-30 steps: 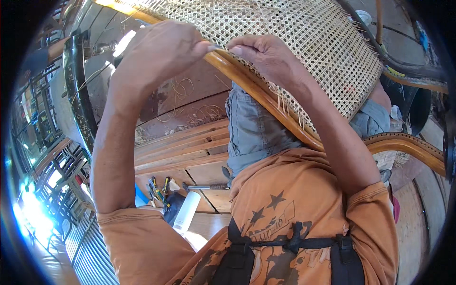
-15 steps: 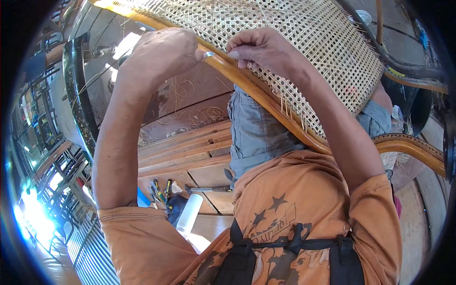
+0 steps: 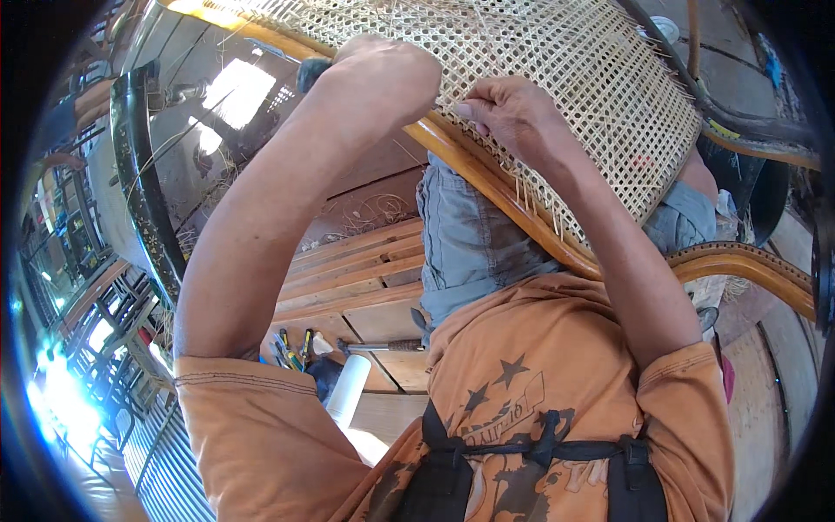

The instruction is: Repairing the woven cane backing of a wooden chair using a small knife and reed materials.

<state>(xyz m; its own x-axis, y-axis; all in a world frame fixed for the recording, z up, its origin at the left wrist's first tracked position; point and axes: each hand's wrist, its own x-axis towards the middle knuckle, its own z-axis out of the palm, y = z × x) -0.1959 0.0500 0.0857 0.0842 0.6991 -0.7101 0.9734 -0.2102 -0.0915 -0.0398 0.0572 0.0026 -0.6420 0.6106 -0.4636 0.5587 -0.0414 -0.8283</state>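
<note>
Here, the left hand (image 3: 391,76) is clenching a dark handle (image 3: 310,75), hiding its right end; the right hand (image 3: 517,120) is curling over the far, cut-off cane mesh (image 3: 600,91), whether pinching anything I cannot tell.

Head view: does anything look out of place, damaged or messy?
Loose strands stick out unevenly beside the wooden rail, unlike the regular weave of the cane panel; thin curled scraps litter the floor. Nothing looks clearly broken.

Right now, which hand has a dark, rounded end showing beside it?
The left hand: the dark end shows just left of it. The right hand, over the woven cane, has none.
</note>
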